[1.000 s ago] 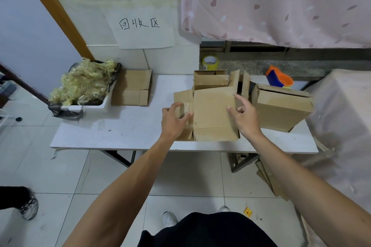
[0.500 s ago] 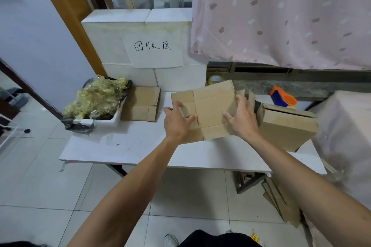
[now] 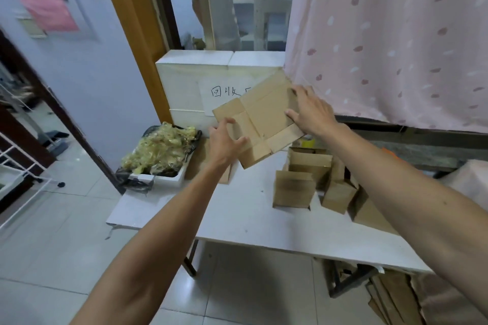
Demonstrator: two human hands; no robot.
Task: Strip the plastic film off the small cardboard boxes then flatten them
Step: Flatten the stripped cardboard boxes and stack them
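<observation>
A flattened brown cardboard box (image 3: 264, 119) is held tilted in the air above the white table (image 3: 245, 219). My left hand (image 3: 224, 142) grips its lower left flap, thumb on top. Along the box's right edge, my right hand (image 3: 310, 112) holds it, thumb on the face. Several upright small cardboard boxes (image 3: 293, 188) stand on the table to the right. Beneath my left hand lies a stack of flattened boxes (image 3: 196, 163), partly hidden.
A white tray with a black bag full of crumpled yellowish plastic film (image 3: 158, 150) sits at the table's left end. White foam blocks with a paper sign (image 3: 224, 92) stand behind. A pink curtain (image 3: 396, 39) hangs on the right. More cardboard (image 3: 390, 298) leans under the table.
Both hands have lifted the flattened box off the table and carried it up and to the left, tilting it. The camera has also swung up and left.
</observation>
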